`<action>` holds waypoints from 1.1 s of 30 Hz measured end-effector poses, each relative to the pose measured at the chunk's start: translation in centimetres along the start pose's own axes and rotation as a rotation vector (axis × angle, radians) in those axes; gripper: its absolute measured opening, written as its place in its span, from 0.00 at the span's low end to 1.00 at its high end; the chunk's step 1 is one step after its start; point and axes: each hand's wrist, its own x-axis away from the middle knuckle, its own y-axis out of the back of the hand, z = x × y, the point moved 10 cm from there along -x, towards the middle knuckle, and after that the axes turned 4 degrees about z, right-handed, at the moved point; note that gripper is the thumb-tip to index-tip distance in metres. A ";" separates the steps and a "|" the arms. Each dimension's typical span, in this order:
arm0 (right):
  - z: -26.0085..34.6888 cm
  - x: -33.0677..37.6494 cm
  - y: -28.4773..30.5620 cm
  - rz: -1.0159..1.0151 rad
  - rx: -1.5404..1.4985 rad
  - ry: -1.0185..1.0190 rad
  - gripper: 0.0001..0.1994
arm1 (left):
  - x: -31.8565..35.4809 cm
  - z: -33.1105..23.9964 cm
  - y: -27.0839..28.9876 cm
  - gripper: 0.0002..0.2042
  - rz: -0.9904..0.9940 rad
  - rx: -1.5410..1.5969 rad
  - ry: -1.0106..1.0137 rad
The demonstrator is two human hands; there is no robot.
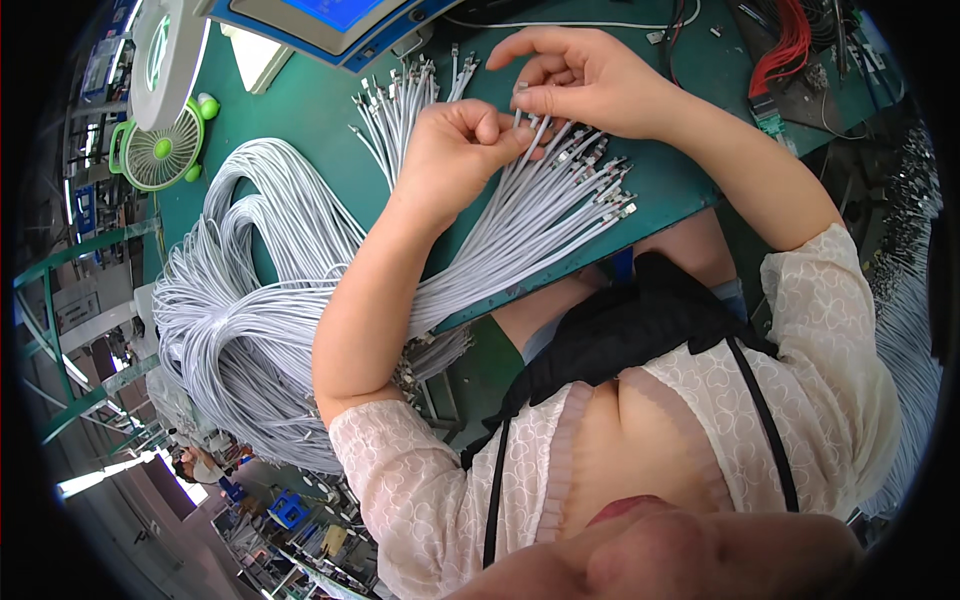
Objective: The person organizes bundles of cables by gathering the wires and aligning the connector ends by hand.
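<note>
My left hand [455, 150] is closed, with thumb and fingers pinching a thin grey cable [517, 120] a little below its end. The thumb and forefinger of my right hand [605, 88] meet at the small plug on that cable's tip. Beneath both hands a fan of grey cables [560, 195] spreads over the green bench, their ends tipped with small clear and metallic plugs. Beyond my left wrist, a second group of cable ends [392, 110] points away from me. Both groups run back to large looped coils [270, 300] at the left.
A blue-framed device with a lit screen [340, 15] stands at the far edge. Left of it are a small green fan [160, 150], a white ring-shaped lamp [158, 60] and a pale block [255, 55]. Red wires [785, 45] lie far right. The bench's front edge [590, 258] runs before my lap.
</note>
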 end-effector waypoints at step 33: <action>-0.1 -0.1 -0.4 0.060 0.571 0.083 0.09 | 6.9 -1.1 1.5 0.31 -0.202 -1.257 0.240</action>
